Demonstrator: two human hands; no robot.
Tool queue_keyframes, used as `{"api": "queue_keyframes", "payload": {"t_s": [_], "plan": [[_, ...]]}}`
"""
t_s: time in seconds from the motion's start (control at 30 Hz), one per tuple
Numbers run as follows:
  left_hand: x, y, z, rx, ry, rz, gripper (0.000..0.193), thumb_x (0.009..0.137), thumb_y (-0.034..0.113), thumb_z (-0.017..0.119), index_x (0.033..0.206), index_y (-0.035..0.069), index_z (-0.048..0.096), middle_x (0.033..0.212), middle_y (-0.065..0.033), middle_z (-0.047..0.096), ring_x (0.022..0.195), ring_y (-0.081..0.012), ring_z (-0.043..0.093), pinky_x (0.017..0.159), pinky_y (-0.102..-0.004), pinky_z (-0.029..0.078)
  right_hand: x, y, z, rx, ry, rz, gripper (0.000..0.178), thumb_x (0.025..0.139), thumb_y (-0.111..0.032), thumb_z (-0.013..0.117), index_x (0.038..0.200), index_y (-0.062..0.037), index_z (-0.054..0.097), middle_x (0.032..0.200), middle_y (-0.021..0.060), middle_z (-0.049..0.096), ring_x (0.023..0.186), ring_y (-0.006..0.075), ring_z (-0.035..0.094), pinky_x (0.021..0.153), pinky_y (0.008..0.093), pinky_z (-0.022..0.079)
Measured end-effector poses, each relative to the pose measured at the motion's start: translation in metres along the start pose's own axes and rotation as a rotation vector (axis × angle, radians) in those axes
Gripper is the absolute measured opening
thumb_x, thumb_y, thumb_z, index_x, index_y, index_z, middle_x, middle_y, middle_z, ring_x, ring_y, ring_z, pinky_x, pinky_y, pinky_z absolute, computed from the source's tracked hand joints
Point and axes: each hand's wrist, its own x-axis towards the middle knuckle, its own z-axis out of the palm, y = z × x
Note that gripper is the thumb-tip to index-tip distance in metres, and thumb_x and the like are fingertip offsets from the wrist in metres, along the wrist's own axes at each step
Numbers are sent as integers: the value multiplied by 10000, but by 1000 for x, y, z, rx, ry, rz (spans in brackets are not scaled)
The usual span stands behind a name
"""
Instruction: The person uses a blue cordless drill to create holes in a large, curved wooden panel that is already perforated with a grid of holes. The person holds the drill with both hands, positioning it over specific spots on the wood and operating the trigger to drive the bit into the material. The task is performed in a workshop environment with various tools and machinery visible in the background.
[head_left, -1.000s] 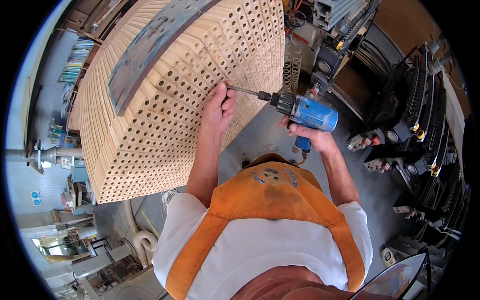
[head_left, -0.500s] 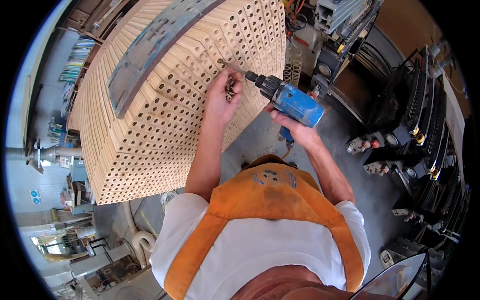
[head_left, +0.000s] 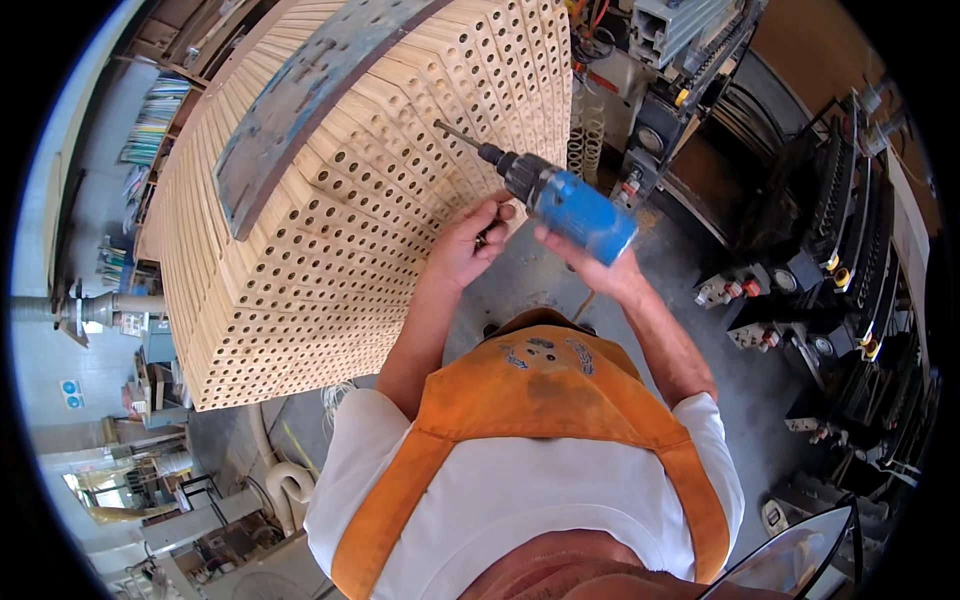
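Note:
My right hand [head_left: 605,265] is closed around the grip of a blue power drill [head_left: 580,212] with a black chuck. Its long bit [head_left: 460,134] points up and left, and a small dark piece sits at the tip, against or just in front of the wooden stack [head_left: 330,260]. Rows of round holes cover the stack's face, many with dark metal-lined rims and some upper ones bare wood. Below the bit, my left hand [head_left: 468,245] is half curled around small metal inserts [head_left: 484,238], mostly hidden by the fingers.
A curved, worn metal plate [head_left: 300,110] lies over the top of the stack. To the right stand black machines [head_left: 800,270] with gauges and knobs. A coiled hose [head_left: 585,145] hangs behind the drill, and a ribbed pipe [head_left: 275,465] runs along the floor at left.
My left hand has drawn back from the bit, down and toward me, its fingers curling more over the inserts. The drill body has shifted slightly left and toward me; its tip stays near the same spot.

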Motion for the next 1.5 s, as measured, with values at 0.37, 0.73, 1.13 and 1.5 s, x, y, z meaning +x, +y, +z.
{"api": "queue_keyframes", "payload": {"t_s": [0.37,0.73,1.13,1.5], "plan": [[6,32,14,54,-29,224,259,965,307,550,1051,67,590,765,22,516,531,-24,391,410,-148,295,-35,34,-47,511,-130,204,303,804,-129,719,1086,-43,646,996,44,669,852,119,597,775,271,478],[39,53,58,8,42,373,302,988,305,503,1146,52,548,828,28,503,593,-24,395,436,-155,305,-3,22,-12,337,42,113,275,837,-124,703,1100,-68,646,970,22,687,876,120,609,788,283,480],[30,-42,-11,-282,376,-82,210,982,167,460,1074,-8,532,846,-36,540,631,-81,458,478,-171,368,11,16,-7,-102,18,-98,283,830,-97,719,1098,-56,640,979,63,693,870,138,649,757,287,515],[-1,-51,-20,-47,78,-226,310,1012,292,437,1127,18,523,790,25,481,581,-40,385,439,-165,306,9,6,-15,-135,21,-188,303,808,-155,746,1075,-47,650,964,104,686,857,192,655,747,315,511]]}}
